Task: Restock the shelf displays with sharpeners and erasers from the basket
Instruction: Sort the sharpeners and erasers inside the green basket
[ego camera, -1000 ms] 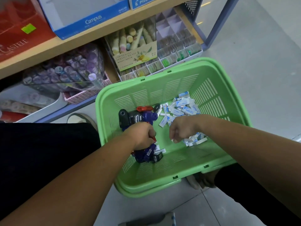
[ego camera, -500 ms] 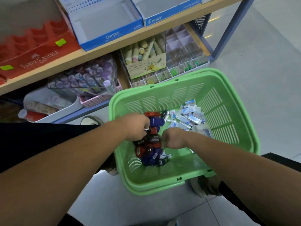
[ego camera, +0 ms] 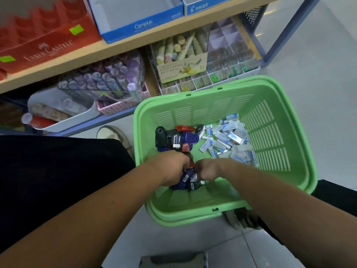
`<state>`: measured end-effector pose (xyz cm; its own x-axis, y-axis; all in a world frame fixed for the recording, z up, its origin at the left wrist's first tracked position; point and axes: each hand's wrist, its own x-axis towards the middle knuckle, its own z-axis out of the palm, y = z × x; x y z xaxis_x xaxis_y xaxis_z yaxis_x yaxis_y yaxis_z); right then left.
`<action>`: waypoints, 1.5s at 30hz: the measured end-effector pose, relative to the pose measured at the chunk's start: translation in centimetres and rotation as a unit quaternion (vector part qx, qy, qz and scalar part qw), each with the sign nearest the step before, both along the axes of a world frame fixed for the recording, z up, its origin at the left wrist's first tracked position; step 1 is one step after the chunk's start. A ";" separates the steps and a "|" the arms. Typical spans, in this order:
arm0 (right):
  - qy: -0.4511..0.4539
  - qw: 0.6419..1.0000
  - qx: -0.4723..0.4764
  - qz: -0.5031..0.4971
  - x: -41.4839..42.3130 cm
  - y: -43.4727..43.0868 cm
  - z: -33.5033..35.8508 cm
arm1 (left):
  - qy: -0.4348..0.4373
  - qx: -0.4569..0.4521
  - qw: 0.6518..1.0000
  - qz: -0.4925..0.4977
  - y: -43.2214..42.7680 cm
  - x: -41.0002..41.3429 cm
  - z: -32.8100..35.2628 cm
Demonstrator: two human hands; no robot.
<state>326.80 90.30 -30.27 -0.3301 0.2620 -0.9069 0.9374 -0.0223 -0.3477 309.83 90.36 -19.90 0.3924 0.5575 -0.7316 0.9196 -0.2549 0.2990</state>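
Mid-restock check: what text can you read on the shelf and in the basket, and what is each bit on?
"FABER CASTELL": red display box, upper shelf.
"Campus": blue box.
"PILOT": second blue box.
"HAND CREAM": card on the tube display; its other lines are blurred.
Too small to read: eraser wrappers, sharpener stickers.

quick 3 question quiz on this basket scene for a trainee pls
1. True or false: the erasers lie outside the basket.
2. The left hand and right hand both reach down at: A) the erasers, B) the sharpeners, C) neither pile.
3. What colour is the basket?

Key: 1 false, they lie inside it, beside the sharpeners; 2 B; 3 green.
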 end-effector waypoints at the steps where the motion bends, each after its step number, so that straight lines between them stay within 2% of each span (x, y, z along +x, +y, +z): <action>1: 0.001 1.000 0.004 -0.006 -0.1 -0.1 0.0 | -0.012 0.001 1.000 0.013 0.2 -0.1 -0.1; 4: 0.011 0.999 0.022 -0.034 -0.4 -0.2 -0.1 | -0.026 0.012 0.999 0.037 0.4 -0.2 0.0; 13: 0.035 0.990 -0.002 -0.135 0.6 -0.3 -0.5 | 0.002 0.012 1.000 0.000 0.0 0.0 -0.3; 24: 0.043 0.991 -0.053 -0.116 -0.1 -0.8 -0.6 | -0.001 0.008 1.000 0.025 0.0 0.0 -0.5; 30: 0.056 0.978 -0.105 -0.173 -0.2 -1.4 -1.1 | -0.016 -0.009 0.998 0.055 0.2 0.0 -0.6; 34: 0.072 0.979 -0.098 -0.166 -0.6 -1.5 -0.5 | -0.016 -0.009 0.998 0.055 0.2 -0.1 -0.6; 40: 0.103 0.964 -0.120 -0.215 -1.5 -1.9 -0.4 | -0.023 -0.012 0.997 0.071 0.3 -0.2 -0.5; 45: 0.051 0.982 -0.107 -0.146 -1.9 -1.4 0.3 | -0.023 -0.024 0.996 0.078 0.5 -0.3 -0.6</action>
